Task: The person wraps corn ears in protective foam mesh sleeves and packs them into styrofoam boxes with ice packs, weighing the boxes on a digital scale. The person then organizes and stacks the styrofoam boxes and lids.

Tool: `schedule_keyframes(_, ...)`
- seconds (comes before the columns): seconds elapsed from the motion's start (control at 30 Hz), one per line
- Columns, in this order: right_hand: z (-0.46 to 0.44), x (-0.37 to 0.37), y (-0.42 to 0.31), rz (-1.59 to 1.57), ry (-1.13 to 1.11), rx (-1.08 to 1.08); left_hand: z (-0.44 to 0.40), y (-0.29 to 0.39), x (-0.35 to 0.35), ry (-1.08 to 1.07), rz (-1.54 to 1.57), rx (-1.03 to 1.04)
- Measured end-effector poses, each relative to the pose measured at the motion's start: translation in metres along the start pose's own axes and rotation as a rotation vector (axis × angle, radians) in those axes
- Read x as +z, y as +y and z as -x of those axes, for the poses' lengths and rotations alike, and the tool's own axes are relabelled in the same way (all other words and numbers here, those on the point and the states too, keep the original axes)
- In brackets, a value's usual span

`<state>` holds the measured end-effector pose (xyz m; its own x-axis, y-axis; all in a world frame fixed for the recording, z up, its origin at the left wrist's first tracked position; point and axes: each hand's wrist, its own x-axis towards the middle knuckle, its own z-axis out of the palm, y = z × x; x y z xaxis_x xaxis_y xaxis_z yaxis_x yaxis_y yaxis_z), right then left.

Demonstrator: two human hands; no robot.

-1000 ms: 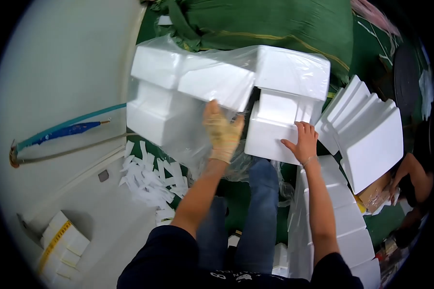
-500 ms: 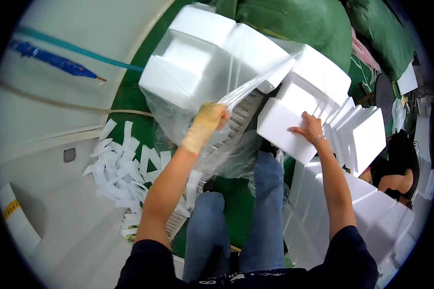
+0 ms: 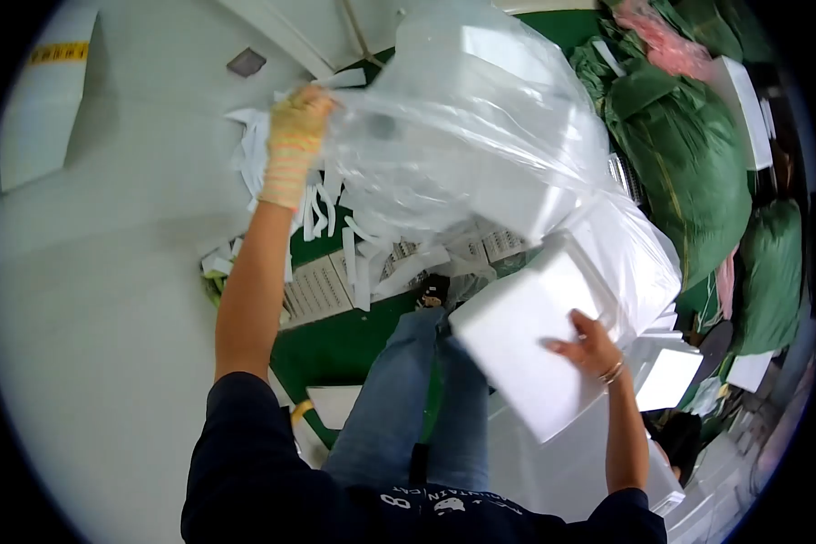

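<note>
My left hand (image 3: 299, 122), in a yellowish glove, is closed on the edge of a large clear plastic bag (image 3: 408, 163) and holds it stretched out to the left. White foam boxes show through the film at the upper middle. My right hand (image 3: 592, 346), bare with a bracelet at the wrist, rests on a white foam box (image 3: 526, 331) at the bag's right end, thumb and fingers apart. That box is tilted, and its upper right part lies against the film.
White foam strips (image 3: 322, 213) lie on the green floor (image 3: 322, 354) at the left. Green sacks (image 3: 684, 154) and pink plastic (image 3: 666, 41) are at the upper right. More white boxes (image 3: 553, 462) stand beside my legs. A pale wall or panel (image 3: 127, 299) fills the left.
My left hand has pulled the bag's edge far out to the left and up in view. My right hand has stayed on the foam box, now more tilted. The view has turned.
</note>
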<state>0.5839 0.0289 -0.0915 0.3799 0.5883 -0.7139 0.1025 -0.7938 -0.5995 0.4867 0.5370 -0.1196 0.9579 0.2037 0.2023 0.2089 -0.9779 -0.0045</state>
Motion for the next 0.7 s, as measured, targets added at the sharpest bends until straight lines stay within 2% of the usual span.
schedule_keyframes(0.03, -0.008, 0.020, -0.017, 0.002, -0.026, -0.085, 0.010, -0.009, 0.002, 0.005, 0.004, -0.024)
schedule_keyframes(0.1, -0.017, 0.060, -0.040, -0.102, -0.114, -0.158, 0.036, -0.014, 0.001, 0.362, 0.612, -0.709)
schedule_keyframes(0.17, -0.029, 0.089, -0.069, -0.314, -0.195, -0.105, 0.090, 0.015, -0.036, 0.193, 0.469, -0.575)
schedule_keyframes(0.23, -0.044, 0.107, -0.102, -0.433, -0.225, -0.071, 0.126, 0.059, -0.084, -0.179, 1.043, -0.980)
schedule_keyframes(0.3, -0.058, 0.131, -0.131, -0.430, -0.224, -0.068, 0.165, 0.094, -0.108, -0.366, 0.942, -0.661)
schedule_keyframes(0.33, -0.068, 0.147, -0.140, -0.526, -0.221, -0.114, 0.179, 0.105, -0.107, -0.317, 0.867, -0.376)
schedule_keyframes(0.37, -0.078, 0.162, -0.145, -0.620, -0.218, -0.161, 0.177, 0.117, -0.113, -0.286, 0.892, -0.253)
schedule_keyframes(0.4, -0.091, 0.174, -0.145, -0.422, -0.235, -0.205, 0.170, 0.122, -0.110, -0.325, 0.769, -0.147)
schedule_keyframes(0.47, -0.101, 0.221, -0.141, -0.675, -0.242, -0.434, 0.169, 0.119, -0.077, -0.309, 0.746, -0.069)
schedule_keyframes(0.5, -0.108, 0.223, -0.138, -0.646, -0.462, -0.322, 0.175, 0.111, -0.059, -0.304, 0.746, -0.077)
schedule_keyframes(0.53, -0.114, 0.219, -0.136, -0.637, -0.470, -0.317, 0.184, 0.105, -0.038, -0.456, 0.658, -0.107)
schedule_keyframes(0.57, -0.122, 0.213, -0.133, -0.297, -0.375, -0.380, 0.196, 0.100, -0.014, -0.611, 0.573, -0.139)
schedule_keyframes(0.6, -0.130, 0.206, -0.130, 0.042, -0.284, -0.433, 0.220, 0.094, 0.016, -0.482, 0.493, -0.073)
schedule_keyframes(0.67, -0.156, 0.209, -0.108, 0.317, 0.180, -0.660, 0.233, 0.089, 0.018, -0.619, 0.561, -0.352)
schedule_keyframes(0.7, -0.156, 0.207, -0.114, 0.507, 0.173, -0.660, 0.238, 0.091, 0.012, -0.622, 0.561, -0.364)
